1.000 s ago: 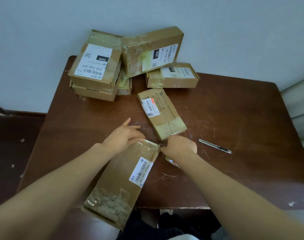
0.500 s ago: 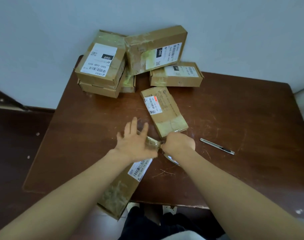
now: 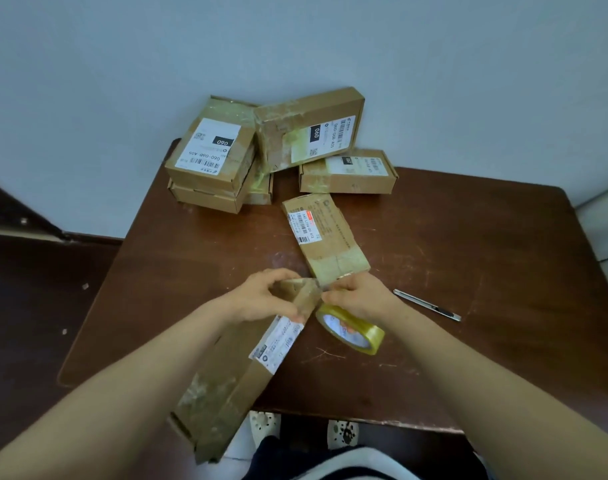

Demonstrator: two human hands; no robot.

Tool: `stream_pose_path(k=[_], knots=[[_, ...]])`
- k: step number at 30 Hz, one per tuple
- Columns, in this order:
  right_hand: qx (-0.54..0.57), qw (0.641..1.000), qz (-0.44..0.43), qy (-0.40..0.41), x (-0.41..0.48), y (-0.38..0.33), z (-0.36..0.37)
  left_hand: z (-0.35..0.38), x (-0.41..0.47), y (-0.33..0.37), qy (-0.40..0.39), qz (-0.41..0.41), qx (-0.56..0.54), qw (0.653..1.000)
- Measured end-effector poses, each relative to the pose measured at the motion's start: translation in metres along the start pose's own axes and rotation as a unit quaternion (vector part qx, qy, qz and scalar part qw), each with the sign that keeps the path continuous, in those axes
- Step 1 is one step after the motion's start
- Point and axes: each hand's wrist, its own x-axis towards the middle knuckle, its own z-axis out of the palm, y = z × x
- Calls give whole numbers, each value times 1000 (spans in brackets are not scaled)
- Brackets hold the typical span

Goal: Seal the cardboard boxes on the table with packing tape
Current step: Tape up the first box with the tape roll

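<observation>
Cardboard long box [image 3: 233, 368] lies slanted over the near edge of the table [image 3: 468, 237]. Left hand [image 3: 261, 296] grips the box's far end; right hand [image 3: 358, 296] holds the tape roll [image 3: 351, 329] just right of that end. Step, as judged: taping 1 end flap. Next move likely needs the tape pulled taut, pressed flat, then cut; utility knife [image 3: 427, 304] lies right of the box.

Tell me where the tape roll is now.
In the head view, the tape roll is under the right hand, right of the long box, left of the knife.
</observation>
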Motion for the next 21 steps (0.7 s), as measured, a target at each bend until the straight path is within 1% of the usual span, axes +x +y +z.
stream_pose_path(k=[1, 4, 6, 8, 9, 10, 12, 15, 17, 19, 21], knots=[[-17, 1000, -2, 1, 0, -1, 2, 1, -2, 0, -5, 4, -27, 1000], [-18, 1000, -10, 5, -2, -13, 5, -3, -8, -3, -14, 17, -97, 995], [-13, 1000, -11, 2, -2, -22, 5, -10, -14, -4, -36, 15, -114, 993], [-9, 1000, -5, 1, -3, -28, 7, -17, -16, -5, -57, 13, -101, 993], [-18, 1000, -3, -4, -4, -30, 10, -18, -17, -6, -59, 6, -60, 996], [-39, 999, -2, -11, -6, -32, 14, -18, -17, -6, -56, 0, 7, 998], [-77, 997, -4, -17, -10, -33, 24, -17, -18, -7, -41, -10, 121, 992], [-50, 999, -6, -6, -13, -35, 32, -17, -19, -8, -40, -14, 173, 984], [-58, 998, -8, -15, -13, -39, 31, -11, -19, -6, -29, -16, 247, 968], [-62, 998, -10, -18, -14, -45, 30, 1, -21, -3, 20, -14, 312, 950], [-62, 998, -16, -21, -15, -50, 29, 10, -21, -4, 77, -5, 327, 942]])
